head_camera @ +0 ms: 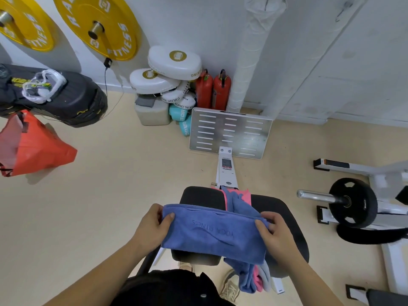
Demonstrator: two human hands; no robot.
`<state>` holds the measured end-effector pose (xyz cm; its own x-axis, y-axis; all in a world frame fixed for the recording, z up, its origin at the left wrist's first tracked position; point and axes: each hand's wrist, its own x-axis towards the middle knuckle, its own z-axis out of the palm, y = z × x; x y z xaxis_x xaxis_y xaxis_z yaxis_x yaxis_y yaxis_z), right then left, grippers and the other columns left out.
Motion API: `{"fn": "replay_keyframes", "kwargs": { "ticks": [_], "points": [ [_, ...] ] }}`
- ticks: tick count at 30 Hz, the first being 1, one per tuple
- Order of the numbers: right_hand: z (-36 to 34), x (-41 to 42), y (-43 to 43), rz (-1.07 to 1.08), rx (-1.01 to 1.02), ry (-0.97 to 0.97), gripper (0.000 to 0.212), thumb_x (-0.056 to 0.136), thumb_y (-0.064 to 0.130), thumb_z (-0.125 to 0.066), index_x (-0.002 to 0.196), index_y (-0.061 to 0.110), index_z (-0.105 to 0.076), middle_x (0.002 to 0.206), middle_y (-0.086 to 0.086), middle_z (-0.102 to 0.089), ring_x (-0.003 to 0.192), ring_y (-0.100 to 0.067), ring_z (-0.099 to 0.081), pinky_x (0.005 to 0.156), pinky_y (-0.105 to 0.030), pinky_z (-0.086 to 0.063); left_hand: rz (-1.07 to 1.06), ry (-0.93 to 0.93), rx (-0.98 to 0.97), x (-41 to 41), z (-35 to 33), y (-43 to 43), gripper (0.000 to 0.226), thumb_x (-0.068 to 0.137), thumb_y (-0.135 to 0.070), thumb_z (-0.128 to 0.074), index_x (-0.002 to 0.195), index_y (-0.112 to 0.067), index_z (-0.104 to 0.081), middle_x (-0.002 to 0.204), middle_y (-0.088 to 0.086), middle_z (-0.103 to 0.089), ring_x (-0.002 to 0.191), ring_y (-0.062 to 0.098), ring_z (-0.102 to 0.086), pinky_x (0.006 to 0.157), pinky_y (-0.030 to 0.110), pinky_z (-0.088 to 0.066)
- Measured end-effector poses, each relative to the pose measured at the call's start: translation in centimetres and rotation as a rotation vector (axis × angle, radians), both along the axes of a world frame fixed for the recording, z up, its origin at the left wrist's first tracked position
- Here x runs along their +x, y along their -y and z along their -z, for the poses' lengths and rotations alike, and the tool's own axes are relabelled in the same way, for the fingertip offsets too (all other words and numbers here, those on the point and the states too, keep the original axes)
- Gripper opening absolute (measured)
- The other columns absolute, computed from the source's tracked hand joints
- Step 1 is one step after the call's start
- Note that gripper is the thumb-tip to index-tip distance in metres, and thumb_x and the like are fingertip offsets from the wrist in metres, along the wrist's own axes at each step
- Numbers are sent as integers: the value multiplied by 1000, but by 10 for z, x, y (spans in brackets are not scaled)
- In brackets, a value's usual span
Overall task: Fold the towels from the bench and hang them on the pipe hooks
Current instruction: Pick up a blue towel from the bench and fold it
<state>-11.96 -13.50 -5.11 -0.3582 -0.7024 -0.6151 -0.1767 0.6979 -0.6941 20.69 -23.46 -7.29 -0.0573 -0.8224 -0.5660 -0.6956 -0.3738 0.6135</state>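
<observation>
Black padded bench [198, 198] on a beige floor [110, 195], seat in two pads. Draped along the gap between the pads, a loose blue towel [239, 204] over a pink towel [247, 196], ends hanging off the near edge. Across the near end, a folded blue towel [212, 235]; resting or lifted, unclear.

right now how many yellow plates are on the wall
2, both on the wall at top left: left plate, cut off by the frame edge, and right plate beside it. More may hang out of view.
</observation>
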Motion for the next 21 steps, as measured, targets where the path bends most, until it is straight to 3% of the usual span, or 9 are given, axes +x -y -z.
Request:
{"fn": "replay_keyframes", "kwargs": {
  "ticks": [2, 4, 8, 12, 14, 16, 19, 21],
  "points": [
    [5, 5, -2, -33, 11, -4, 26, 101, 27, -61, 127, 26, -54, 117, 11, -62, 106, -6, -60, 82, -19, -47, -61, -44, -25, 5, -10, -4, 19, 100, -31, -59, 98, -13, -53, 90, 3, -64, 79, 16, -62, 66, 23, -45],
    [8, 15, 2, -53, 20, 3, 21, 103, 28, -58, 124, 27, -59, 114, 13, -63, 108, -8, -60, 88, -24, -48, -125, -58, -54, 12, -19, -6, 18, 100, -30, -60, 98, -13, -54, 91, 2, -65, 82, 17, -63, 67, 24, -46],
    [11, 48, 19, -105, 2, -33, 13, 103, 28, -56, 115, 32, -59, 102, 11, -66, 100, -11, -65, 73, -16, -46, -200, -63, -99, 33, -32, -7, 19, 99, -31, -61, 92, -14, -55, 89, 4, -66, 76, 17, -61, 65, 26, -46],
    [27, 79, 28, -58, 121, 50, 28, 101, 25, -53, 128, 30, -53, 91, -16, -69, 91, -33, -71, 86, -46, -62, -190, -57, -91, 50, -36, -2, 20, 97, -37, -62, 90, -18, -58, 82, 6, -69, 68, 19, -63, 61, 33, -54],
    [27, 91, 29, -55, 125, 60, 28, 101, 14, -49, 129, 19, -53, 89, -20, -66, 81, -30, -64, 79, -40, -57, -182, -79, -68, 51, -38, 1, 21, 95, -41, -62, 92, -21, -61, 78, 6, -71, 66, 24, -67, 61, 39, -59],
    [18, 98, 28, -69, 103, 61, 24, 102, 6, -47, 120, 21, -53, 94, -13, -68, 93, -36, -66, 85, -43, -55, -144, -104, -67, 40, -39, 1, 20, 93, -44, -63, 93, -24, -61, 76, 8, -73, 67, 28, -70, 63, 44, -60],
    [8, 99, 22, -60, 109, 52, 36, 103, 4, -47, 136, 18, -52, 99, 4, -67, 109, -30, -67, 101, -44, -51, -7, -139, -27, 8, -38, -5, 16, 93, -40, -64, 95, -27, -55, 75, 8, -72, 62, 24, -70, 64, 38, -59],
    [3, 97, 14, -74, 125, 34, 37, 103, 3, -46, 137, 15, -54, 111, -4, -71, 108, -31, -68, 99, -42, -53, 85, -102, -23, -16, -32, -13, 16, 94, -38, -64, 95, -27, -51, 76, 3, -69, 64, 17, -66, 69, 33, -57]
  ]
}}
